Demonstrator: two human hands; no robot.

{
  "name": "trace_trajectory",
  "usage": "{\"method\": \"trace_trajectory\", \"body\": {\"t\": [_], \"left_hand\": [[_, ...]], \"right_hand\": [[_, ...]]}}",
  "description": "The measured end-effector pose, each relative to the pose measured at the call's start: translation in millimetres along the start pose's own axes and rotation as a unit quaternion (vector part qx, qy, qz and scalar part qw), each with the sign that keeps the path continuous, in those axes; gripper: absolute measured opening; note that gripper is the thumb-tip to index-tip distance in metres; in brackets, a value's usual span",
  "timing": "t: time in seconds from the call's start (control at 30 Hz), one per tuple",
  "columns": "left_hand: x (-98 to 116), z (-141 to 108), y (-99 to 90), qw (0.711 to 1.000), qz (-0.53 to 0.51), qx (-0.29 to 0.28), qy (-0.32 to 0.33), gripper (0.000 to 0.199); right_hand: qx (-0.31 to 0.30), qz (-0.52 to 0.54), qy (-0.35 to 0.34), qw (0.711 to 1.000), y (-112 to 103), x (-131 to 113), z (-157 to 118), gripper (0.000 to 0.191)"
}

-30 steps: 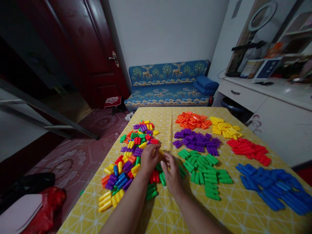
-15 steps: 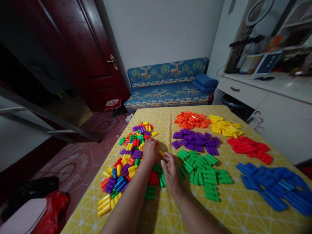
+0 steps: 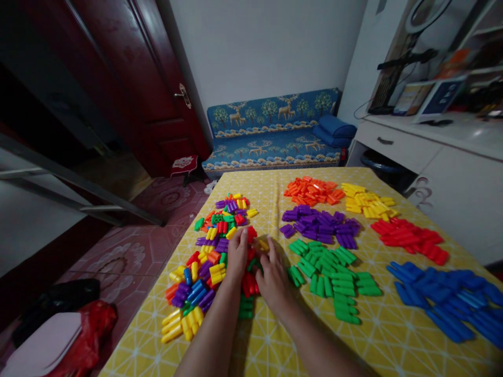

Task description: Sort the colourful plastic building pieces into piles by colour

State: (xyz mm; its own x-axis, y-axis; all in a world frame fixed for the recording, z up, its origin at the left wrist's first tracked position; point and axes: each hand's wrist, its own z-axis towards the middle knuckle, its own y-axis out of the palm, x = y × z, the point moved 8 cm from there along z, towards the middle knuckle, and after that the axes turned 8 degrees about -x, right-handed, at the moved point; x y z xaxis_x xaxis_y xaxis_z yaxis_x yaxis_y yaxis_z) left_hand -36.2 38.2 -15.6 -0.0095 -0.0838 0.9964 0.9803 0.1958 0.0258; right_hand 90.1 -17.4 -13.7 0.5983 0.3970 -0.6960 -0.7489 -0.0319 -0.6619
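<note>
My left hand (image 3: 237, 254) is at the right edge of a mixed heap of plastic building blocks (image 3: 204, 269), its fingers closed round a red block (image 3: 251, 233) that shows at the fingertips. Close beside it, my right hand (image 3: 272, 275) reaches low over the table with fingers apart. A yellow block (image 3: 262, 244) lies by its fingertips, and red blocks (image 3: 250, 284) lie left of its thumb. Green pieces between the hands are partly hidden. Just right of this hand spreads a pile of green blocks (image 3: 328, 267).
Single-colour piles lie on the yellow tablecloth (image 3: 291, 335): purple (image 3: 320, 225), orange (image 3: 310, 191), yellow (image 3: 367, 201), red (image 3: 408, 238) and blue (image 3: 444, 296). Beyond the table stands a blue patterned sofa (image 3: 267, 146); a white cabinet (image 3: 451, 173) is on the right.
My right hand has moved slightly lower and left, and its fingers now point forward over the blocks. My left hand has turned, showing a red block at its fingertips. The view has shifted slightly.
</note>
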Motion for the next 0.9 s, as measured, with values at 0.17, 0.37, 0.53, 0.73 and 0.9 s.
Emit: {"method": "trace_trajectory", "body": {"t": [0.17, 0.37, 0.53, 0.73, 0.9], "left_hand": [[2, 3, 3.5, 1.000, 0.011, -0.004, 0.006, 0.052], [0, 5, 1.1, 0.999, 0.032, 0.005, 0.044, 0.040], [0, 13, 6.7, 0.996, 0.071, 0.006, 0.050, 0.033], [9, 37, 31.7, 0.993, 0.085, -0.033, 0.078, 0.030], [11, 45, 45.6, 0.967, 0.210, -0.055, 0.133, 0.031]], "right_hand": [[0.017, -0.058, 0.005, 0.998, 1, -3, -1, 0.043], [0.066, 0.041, -0.010, 0.997, -12, 5, 0, 0.040], [0.098, 0.102, -0.024, 0.990, -21, 6, -1, 0.040], [0.120, 0.134, -0.038, 0.983, -30, 4, -3, 0.033], [0.132, 0.146, -0.022, 0.980, -33, 6, -4, 0.038]]}}
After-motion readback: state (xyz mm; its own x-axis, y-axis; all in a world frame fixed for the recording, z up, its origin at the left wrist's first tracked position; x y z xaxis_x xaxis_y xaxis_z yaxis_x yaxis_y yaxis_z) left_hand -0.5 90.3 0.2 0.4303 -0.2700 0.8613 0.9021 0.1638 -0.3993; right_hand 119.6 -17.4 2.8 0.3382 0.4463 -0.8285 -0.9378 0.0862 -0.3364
